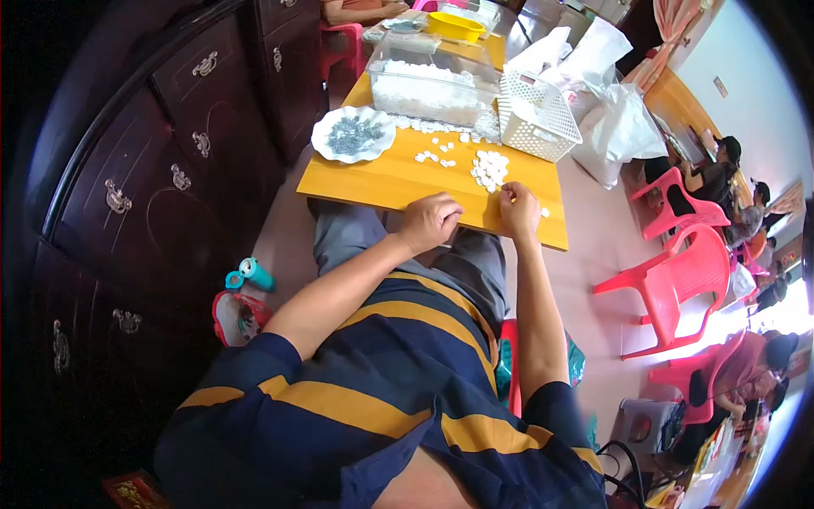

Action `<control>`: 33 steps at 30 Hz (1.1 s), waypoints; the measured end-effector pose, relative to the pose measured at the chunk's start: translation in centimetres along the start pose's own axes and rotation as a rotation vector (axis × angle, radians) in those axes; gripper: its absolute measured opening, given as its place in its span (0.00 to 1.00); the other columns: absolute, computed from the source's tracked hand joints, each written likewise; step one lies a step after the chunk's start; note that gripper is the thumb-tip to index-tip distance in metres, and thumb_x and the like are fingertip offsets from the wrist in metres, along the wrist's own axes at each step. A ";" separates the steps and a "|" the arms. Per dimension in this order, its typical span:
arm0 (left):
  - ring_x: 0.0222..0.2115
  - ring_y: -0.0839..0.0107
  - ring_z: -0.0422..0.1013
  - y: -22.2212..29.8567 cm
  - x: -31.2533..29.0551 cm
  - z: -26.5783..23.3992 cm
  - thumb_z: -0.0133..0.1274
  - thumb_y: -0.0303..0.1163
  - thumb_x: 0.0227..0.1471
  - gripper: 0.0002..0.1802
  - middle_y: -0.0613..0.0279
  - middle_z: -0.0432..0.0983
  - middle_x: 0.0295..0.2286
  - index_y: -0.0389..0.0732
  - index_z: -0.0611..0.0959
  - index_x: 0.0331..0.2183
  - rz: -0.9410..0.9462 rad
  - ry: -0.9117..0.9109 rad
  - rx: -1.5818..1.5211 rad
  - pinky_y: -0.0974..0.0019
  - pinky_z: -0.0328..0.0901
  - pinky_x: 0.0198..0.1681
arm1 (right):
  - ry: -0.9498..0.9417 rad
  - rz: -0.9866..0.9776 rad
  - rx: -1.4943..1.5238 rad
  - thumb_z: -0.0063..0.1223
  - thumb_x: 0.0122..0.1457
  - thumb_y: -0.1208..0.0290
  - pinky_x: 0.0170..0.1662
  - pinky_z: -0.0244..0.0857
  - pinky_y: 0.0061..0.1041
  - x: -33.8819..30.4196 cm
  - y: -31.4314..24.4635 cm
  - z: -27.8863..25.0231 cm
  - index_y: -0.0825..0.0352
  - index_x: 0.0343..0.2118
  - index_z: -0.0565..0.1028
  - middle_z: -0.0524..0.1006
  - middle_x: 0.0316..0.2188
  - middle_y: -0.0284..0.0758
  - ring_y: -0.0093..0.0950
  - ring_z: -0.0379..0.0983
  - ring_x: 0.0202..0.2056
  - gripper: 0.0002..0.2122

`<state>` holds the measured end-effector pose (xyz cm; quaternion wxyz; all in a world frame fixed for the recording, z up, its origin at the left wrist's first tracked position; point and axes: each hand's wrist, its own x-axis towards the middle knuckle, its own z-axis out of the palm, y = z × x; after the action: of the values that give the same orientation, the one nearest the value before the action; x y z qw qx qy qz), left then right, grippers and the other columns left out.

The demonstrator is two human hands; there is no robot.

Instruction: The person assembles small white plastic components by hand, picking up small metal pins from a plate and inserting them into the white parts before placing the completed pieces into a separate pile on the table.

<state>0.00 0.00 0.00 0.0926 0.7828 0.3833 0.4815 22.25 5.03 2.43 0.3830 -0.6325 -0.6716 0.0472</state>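
My left hand [431, 220] is closed at the near edge of the yellow wooden table [365, 182]; its curled fingers hide whatever they may hold. My right hand [520, 210] rests at the table's front right, fingertips pinched together, and what is between them is too small to make out. Just beyond it lies a heap of small white plastic pieces [489, 170], with one more piece beside the hand. A few loose white pieces [428, 157] are scattered farther left. At the left stands a white scalloped plate [327, 146] holding small dark grey-green parts.
Behind the pieces stand a clear bin [437, 95] full of white pieces and a white perforated basket [538, 127]. A yellow basin [455, 27] is farther back. White sacks [623, 136] and red plastic chairs [678, 276] stand to the right. Dark cabinets [161, 170] line the left. Other people sit nearby.
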 end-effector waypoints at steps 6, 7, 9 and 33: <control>0.31 0.57 0.76 0.4 -0.3 -1.3 0.54 0.29 0.51 0.05 0.59 0.78 0.29 0.42 0.84 0.30 -0.002 -0.001 0.012 0.59 0.70 0.34 | -0.054 0.009 -0.076 0.60 0.54 0.67 0.39 0.70 0.37 0.4 -1.1 0.6 0.63 0.33 0.81 0.81 0.31 0.42 0.40 0.78 0.33 0.07; 0.30 0.58 0.76 0.3 -0.4 -1.4 0.54 0.29 0.50 0.05 0.59 0.79 0.28 0.42 0.84 0.28 0.000 0.009 0.009 0.60 0.70 0.33 | -0.051 0.015 -0.082 0.60 0.54 0.66 0.38 0.70 0.37 0.6 -1.1 1.0 0.63 0.33 0.81 0.81 0.31 0.41 0.40 0.78 0.33 0.07; 0.30 0.58 0.76 0.2 -0.5 -1.7 0.54 0.29 0.50 0.06 0.60 0.79 0.28 0.42 0.84 0.27 0.000 0.024 0.008 0.60 0.70 0.33 | -0.051 0.017 -0.088 0.59 0.54 0.65 0.38 0.70 0.38 0.8 -1.2 1.5 0.62 0.32 0.82 0.81 0.31 0.41 0.40 0.78 0.33 0.07; 0.32 0.58 0.76 1.6 -4.0 -7.7 0.53 0.31 0.51 0.07 0.58 0.79 0.29 0.42 0.84 0.28 0.012 0.025 -0.004 0.59 0.71 0.35 | -0.106 0.020 -0.141 0.59 0.54 0.64 0.39 0.71 0.37 -1.2 -6.8 1.8 0.66 0.31 0.83 0.82 0.29 0.44 0.40 0.79 0.33 0.10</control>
<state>-6.46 -5.59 2.09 0.0865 0.7787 0.3788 0.4925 15.58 3.44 4.30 0.3010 -0.6610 -0.6863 0.0370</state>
